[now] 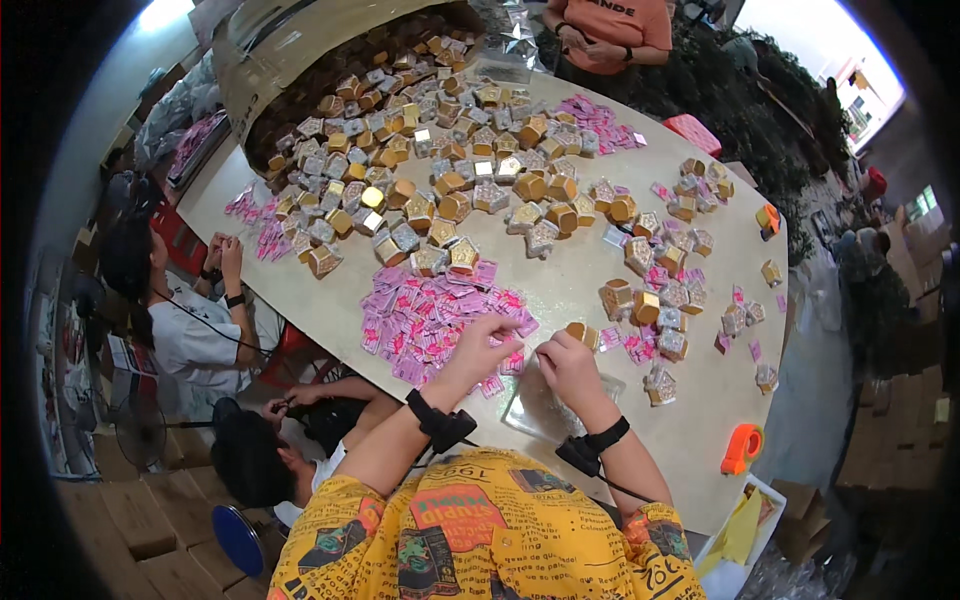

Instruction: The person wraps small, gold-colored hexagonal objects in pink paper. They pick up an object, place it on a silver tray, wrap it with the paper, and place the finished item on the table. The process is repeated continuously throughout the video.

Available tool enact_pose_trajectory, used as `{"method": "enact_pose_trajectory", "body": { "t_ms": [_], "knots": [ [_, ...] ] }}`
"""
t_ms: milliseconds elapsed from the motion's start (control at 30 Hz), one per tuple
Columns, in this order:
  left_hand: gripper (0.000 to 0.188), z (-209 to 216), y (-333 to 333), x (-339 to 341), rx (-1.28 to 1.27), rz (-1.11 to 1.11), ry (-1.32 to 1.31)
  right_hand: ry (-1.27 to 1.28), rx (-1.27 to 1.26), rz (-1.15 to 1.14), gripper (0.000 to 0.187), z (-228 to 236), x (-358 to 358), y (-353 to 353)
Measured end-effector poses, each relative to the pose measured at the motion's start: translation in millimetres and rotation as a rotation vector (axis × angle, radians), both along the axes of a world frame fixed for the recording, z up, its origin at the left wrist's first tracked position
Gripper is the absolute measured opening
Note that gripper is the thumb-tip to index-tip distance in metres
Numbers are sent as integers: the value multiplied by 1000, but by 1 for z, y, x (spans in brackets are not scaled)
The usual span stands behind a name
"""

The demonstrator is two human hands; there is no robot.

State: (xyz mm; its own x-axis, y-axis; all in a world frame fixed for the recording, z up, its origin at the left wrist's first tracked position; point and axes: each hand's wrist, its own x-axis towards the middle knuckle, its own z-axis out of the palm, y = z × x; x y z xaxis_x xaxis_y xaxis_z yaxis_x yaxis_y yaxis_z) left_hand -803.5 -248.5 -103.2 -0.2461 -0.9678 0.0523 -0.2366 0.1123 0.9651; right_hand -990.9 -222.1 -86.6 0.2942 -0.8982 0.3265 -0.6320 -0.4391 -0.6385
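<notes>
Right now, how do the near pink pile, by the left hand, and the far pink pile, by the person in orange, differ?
Size: the near pile looks much bigger than the far pile.
Place: the near pile lies beside the left hand; the far pile sits close to the table's far edge.
Both are loose heaps of small pink pieces.

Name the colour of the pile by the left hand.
The pile is mostly pink; best view: head.

We see a pale wall (112, 65) upper left, a bright opening (808, 32) upper right, a blue stool (238, 540) lower left.
</notes>
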Motion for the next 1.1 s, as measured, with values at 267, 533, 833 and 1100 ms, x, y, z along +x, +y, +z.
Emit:
{"method": "enact_pose_trajectory", "body": {
  "t_ms": [267,533,833,1100],
  "knots": [
    [11,34,9,-10,37,-10,-57,-138,138,-23,4,9,-2,-5],
    [9,35,11,3,-108,-105,-192,-1067,1013,-94,9,-4,7,-6],
    [31,62,-15,11,-805,-458,-704,-1002,1212,42,6,-10,-4,-17],
    [7,49,-43,-9,-722,-634,-731,-872,1052,-13,8,-6,-20,-26]
  ]
}}
